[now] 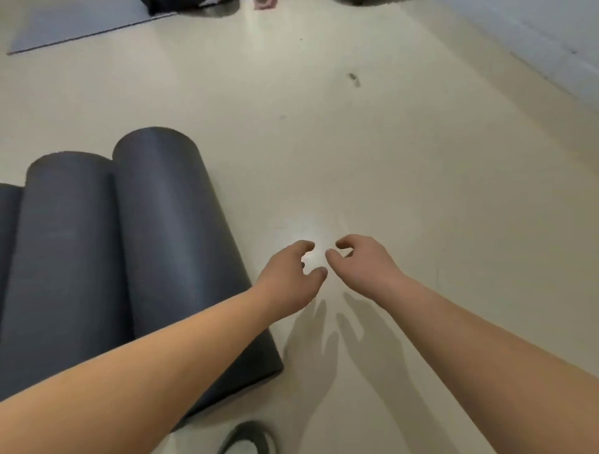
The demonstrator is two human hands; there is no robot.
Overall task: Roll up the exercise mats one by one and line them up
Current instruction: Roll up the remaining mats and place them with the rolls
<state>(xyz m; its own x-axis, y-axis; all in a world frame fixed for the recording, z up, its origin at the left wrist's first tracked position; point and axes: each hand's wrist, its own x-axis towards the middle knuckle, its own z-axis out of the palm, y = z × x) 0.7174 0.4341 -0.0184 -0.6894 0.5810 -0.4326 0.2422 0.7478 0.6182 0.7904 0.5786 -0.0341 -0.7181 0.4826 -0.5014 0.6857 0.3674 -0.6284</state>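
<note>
Left hand (293,275) and right hand (361,259) loosely curled, empty, beside unlabelled rolled mats (129,252), flat mat (74,22) beyond

Both bare forearms extended forward; left hand (293,273), right hand (363,259) empty, fingers loosely curled, near together.

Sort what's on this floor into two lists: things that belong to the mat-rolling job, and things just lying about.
Belongs to the job:
- three rolled mats side by side: right, middle, left, at the frame edge
- flat mat still unrolled, far left
- left hand and right hand, both empty

Lying about:
- dark looped object at bottom edge
- pinkish item at top
</note>
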